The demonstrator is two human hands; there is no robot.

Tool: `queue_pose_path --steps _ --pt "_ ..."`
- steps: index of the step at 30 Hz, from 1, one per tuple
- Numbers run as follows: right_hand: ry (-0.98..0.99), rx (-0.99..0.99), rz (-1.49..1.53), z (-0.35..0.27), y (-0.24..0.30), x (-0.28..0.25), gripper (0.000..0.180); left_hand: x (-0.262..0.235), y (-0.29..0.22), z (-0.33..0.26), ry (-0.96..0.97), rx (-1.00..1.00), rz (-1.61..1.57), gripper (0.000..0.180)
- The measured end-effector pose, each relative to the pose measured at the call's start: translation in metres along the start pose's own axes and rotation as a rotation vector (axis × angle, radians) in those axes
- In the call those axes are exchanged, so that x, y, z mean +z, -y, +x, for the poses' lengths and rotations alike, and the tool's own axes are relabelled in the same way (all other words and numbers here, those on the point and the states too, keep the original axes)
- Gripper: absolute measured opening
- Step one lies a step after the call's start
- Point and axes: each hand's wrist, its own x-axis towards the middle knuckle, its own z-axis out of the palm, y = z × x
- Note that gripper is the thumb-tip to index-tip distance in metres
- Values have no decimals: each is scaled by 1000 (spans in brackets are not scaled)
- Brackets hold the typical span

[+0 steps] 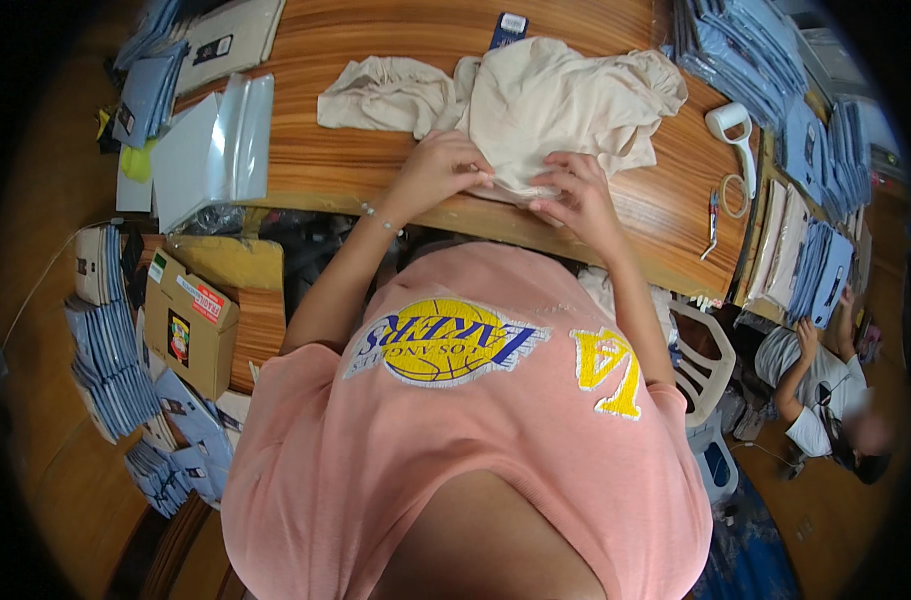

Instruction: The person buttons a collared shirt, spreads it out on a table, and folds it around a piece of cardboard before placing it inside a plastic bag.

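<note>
A cream-coloured garment (555,100) lies crumpled on the wooden table (335,150) in front of me. My left hand (443,165) pinches its near edge, fingers closed on the fabric. My right hand (575,190) grips the same edge a little to the right, fingers curled into the cloth. A second cream piece (385,95) trails off to the left of the garment. A dark tag (508,28) pokes out at the garment's far side.
Clear plastic bags (215,145) lie at the table's left. Stacks of folded blue packed garments (745,50) fill the right side and the floor at left (110,350). A cardboard box (190,325), a white handheld scanner (735,130), and another seated person (815,390) are nearby.
</note>
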Motion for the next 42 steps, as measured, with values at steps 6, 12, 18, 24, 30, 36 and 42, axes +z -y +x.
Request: queue_pose_path --steps 6,12,18,24,30,36,42 --pt "-254 95 -165 80 -57 -25 35 -42 65 -4 -228 -93 61 67" --pt "-104 324 -98 97 -98 -50 20 -50 94 -1 -238 -283 -61 27" --pt "-598 244 162 75 -92 -173 7 -143 81 -63 -793 -348 -463 10" --pt "-171 135 13 148 -94 -67 15 -155 94 -44 -582 -372 106 24" --pt "177 399 -421 199 -118 47 31 -121 162 31 -677 -272 217 21" --pt "-257 365 -305 220 -103 -90 21 -181 175 20 -868 -301 -57 10" --pt "-444 112 -29 130 -71 -219 16 -244 42 22 -889 94 -189 11"
